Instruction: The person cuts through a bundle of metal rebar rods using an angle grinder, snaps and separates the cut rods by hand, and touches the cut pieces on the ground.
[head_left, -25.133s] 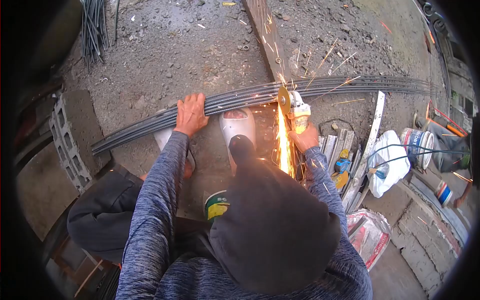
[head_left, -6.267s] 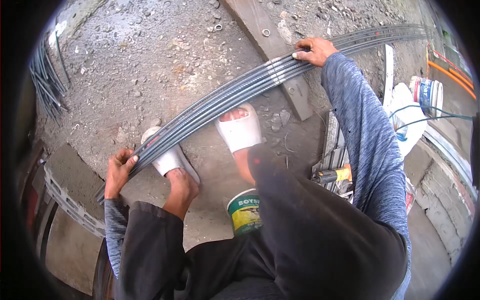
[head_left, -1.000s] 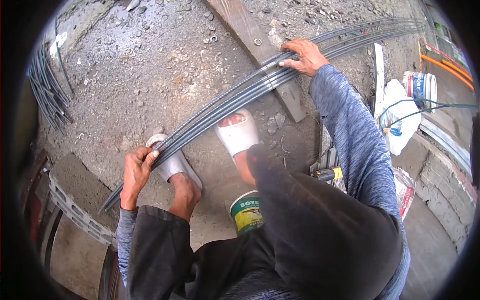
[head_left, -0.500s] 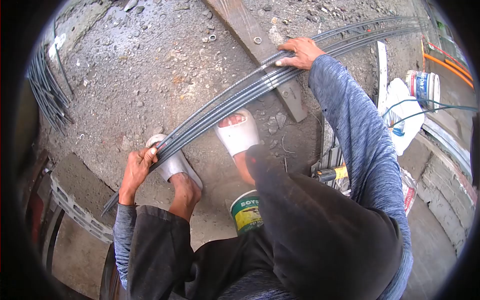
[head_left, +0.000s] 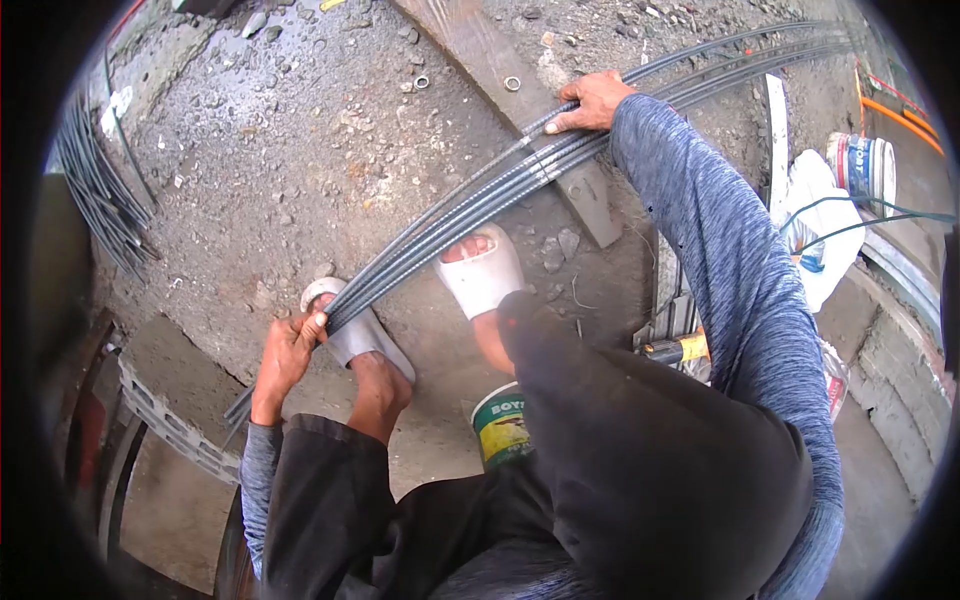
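Observation:
A bundle of long, ribbed steel bars runs slantwise in front of me, from lower left to the upper right. My left hand is closed round the bundle near its lower end, thumb on top, with the bar ends showing past the wrist. Farther up, my right hand grips the bars from above, its thumb along their near side. Beneath the bars by that hand lies a wooden plank with a metal ring nut on it. Some fingers of both hands are hidden behind the bars.
More thin bars lie in a pile at the left. A hollow concrete block sits at lower left. A green and yellow paint bucket stands between my legs. At right are a white bucket, a white plastic bag and a yellow-banded tool.
My left hand has shifted slightly right and down along with the lower end of the bars. My right hand keeps its grip near the plank. The whole view has tilted a little.

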